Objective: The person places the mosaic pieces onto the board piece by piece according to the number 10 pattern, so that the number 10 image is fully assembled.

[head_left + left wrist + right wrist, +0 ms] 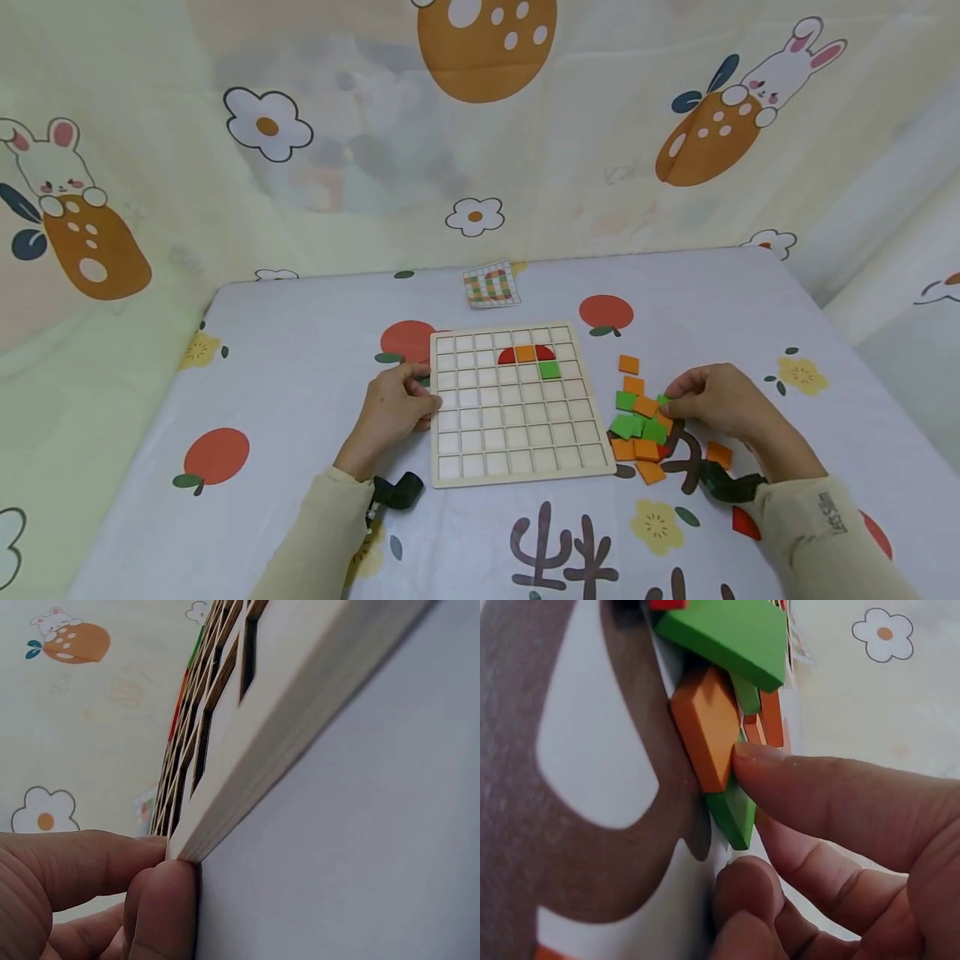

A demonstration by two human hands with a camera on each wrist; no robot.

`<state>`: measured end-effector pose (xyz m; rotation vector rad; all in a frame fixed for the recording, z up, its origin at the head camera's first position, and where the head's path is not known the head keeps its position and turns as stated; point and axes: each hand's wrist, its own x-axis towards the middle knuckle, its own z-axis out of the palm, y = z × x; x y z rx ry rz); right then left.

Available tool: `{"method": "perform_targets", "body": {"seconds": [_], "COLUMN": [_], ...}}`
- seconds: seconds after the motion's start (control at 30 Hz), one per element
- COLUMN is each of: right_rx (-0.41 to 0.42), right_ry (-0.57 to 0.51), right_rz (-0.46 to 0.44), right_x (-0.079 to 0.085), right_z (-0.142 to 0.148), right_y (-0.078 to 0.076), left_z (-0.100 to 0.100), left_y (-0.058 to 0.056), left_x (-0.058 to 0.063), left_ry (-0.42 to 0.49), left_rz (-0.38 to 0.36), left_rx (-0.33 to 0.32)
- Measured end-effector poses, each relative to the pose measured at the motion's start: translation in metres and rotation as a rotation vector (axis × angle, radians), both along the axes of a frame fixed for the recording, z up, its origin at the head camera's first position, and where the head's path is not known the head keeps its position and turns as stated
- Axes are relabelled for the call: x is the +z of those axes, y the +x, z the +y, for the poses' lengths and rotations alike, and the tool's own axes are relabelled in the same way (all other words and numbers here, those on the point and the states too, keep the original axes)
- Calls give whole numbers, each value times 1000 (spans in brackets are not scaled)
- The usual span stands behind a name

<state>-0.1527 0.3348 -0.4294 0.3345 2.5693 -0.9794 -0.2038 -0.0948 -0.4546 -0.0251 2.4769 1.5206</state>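
Note:
A pale wooden grid board [491,417] lies flat on the cloth. In its upper rows sit two red curved pieces [507,357], an orange square tile [526,354] and a green square tile [550,369]. My left hand [395,404] pinches the board's left edge, which the left wrist view shows close up. Right of the board is a loose pile of orange tiles [646,450] and green tiles [627,426]. At its right side my right hand [720,402] holds a green tile [740,817] between finger and thumb, against an orange tile [709,727].
A small printed card [491,285] with a coloured grid pattern lies behind the board. Near the right wrist are a stray orange tile [719,454] and a red piece [746,523]. A patterned curtain [360,192] hangs behind the table.

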Motion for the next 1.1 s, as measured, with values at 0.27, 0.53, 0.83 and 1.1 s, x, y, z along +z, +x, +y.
{"method": "perform_targets", "body": {"seconds": [0.27, 0.53, 0.83, 1.1], "right_rx": [17, -29, -117, -99], "right_ry": [19, -49, -221, -403], "right_rz": [-9, 15, 78, 123], "right_x": [4, 0, 0, 0], "right_z": [-4, -2, 4, -21], "right_y": [4, 8, 3, -9], "left_z": [-1, -1, -2, -1], "left_y": [-1, 0, 0, 0], "left_x": [-1, -2, -2, 0], "left_ry": [17, 22, 32, 30], "left_rz": [-4, -5, -9, -8], "left_rx": [-6, -2, 1, 3]}}
